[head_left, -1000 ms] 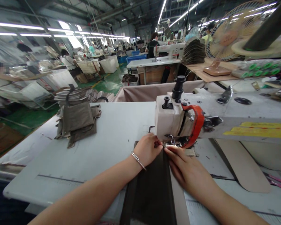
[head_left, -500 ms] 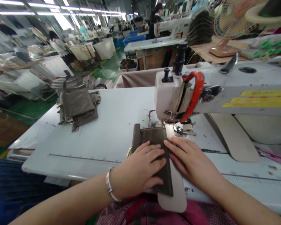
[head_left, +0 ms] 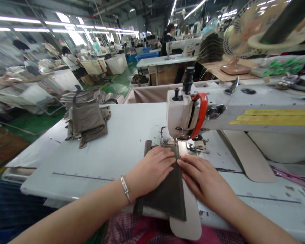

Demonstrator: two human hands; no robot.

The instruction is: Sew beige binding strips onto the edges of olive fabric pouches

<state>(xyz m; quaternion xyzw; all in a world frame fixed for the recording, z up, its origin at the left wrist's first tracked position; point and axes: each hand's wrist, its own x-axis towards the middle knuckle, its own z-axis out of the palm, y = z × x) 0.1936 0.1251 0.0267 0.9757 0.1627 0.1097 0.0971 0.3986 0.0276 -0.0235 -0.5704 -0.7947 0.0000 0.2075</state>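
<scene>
Pressing dark cloth [head_left: 167, 195] flat in front of the sewing machine [head_left: 178, 115]

Lays the left hand [head_left: 151, 171] palm down over the cloth, fingers extended and grasping nothing, covering much of its far left part. Rests the right hand [head_left: 205, 176] unclenched along the cloth's right edge and the pale panel [head_left: 189, 213], thumb partly hidden under the palm. Reaches up to the needle area with the cloth's far end; too small and cluttered there to tell whether touching the needle. Blurs at the cloth's near left corner. Runs out of view on the right with the machine's arm; loses both forearms at the near corners. Cuts off the pink-handled tool [head_left: 292, 177] at the right edge, hard to identify.

Shows a pale, smooth table [head_left: 132, 135] with dark specks and printed ruler lines, bearing a pile of folded grey-brown pieces [head_left: 87, 118] at far left. Opens beyond onto a workshop with green floor [head_left: 119, 86], a fan [head_left: 240, 37] at far right, strip lights and distant people, mostly too blurred to make out.
</scene>
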